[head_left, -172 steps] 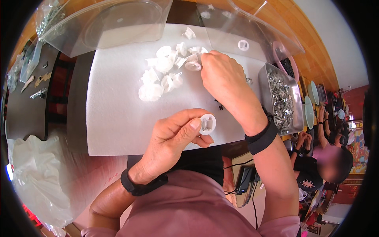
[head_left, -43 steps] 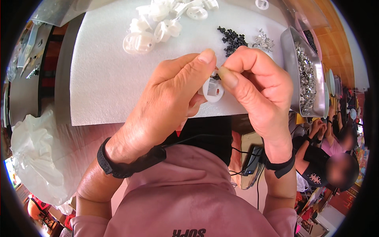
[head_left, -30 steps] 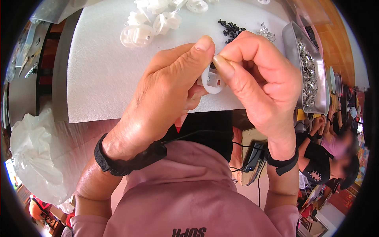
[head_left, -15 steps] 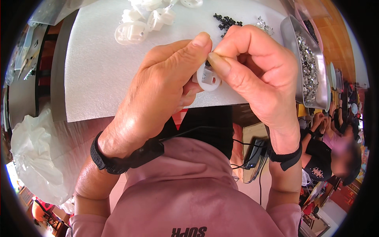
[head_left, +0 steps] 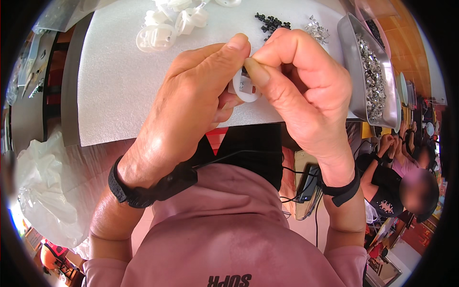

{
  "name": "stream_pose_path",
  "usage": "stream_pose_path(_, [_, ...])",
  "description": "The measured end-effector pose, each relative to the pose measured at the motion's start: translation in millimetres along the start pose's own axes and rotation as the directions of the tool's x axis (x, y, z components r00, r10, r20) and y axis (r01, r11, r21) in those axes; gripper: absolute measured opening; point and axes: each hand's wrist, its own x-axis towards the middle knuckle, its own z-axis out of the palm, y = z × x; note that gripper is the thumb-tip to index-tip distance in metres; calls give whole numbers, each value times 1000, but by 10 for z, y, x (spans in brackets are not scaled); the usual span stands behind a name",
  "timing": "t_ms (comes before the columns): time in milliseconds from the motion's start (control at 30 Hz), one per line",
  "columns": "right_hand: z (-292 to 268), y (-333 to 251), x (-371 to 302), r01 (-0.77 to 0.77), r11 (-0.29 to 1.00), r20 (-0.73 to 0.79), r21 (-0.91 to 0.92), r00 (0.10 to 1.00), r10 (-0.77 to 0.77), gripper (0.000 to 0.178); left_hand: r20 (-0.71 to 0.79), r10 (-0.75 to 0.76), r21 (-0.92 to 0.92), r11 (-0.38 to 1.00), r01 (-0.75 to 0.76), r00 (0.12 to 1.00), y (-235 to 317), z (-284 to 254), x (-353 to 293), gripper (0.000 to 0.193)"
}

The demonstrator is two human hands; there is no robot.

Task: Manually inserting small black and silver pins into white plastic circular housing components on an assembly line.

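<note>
A round white plastic part (head_left: 245, 89) with a raised rim and a small metal bit inside is gripped by my left hand (head_left: 193, 88). That hand's thumb presses near the part's far edge, and its other fingers curl underneath. My right hand (head_left: 303, 79) pinches thumb and forefinger together at the same far edge, touching the part. Something dark shows just under the right thumb; whatever is in the pinch is hidden. Behind the right hand lie a small pile of black plastic pieces (head_left: 270, 24) and a little heap of shiny clear or metallic pieces (head_left: 317, 29).
More white plastic parts (head_left: 155, 37) lie at the table's far left on a white foam sheet (head_left: 119, 91). A metal tray (head_left: 353, 67) of small shiny pieces stands at the right. A plastic bag (head_left: 48, 186) hangs at left. Another person (head_left: 387, 184) sits at far right.
Both hands have shifted slightly left and away from me together with the white part. The right hand's pinch stays at its far edge.
</note>
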Motion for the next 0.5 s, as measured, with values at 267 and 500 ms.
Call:
stream_pose_path(267, [20,8,-1,-1,1000,8,-8,1000,1,4,33,-6,-1,1000,6,999,-12,-16,7,34])
stream_pose_path(500, [36,84,22,160,978,-31,-136,986,-165,4,-1,-37,-14,999,37,999,31,-5,1,38])
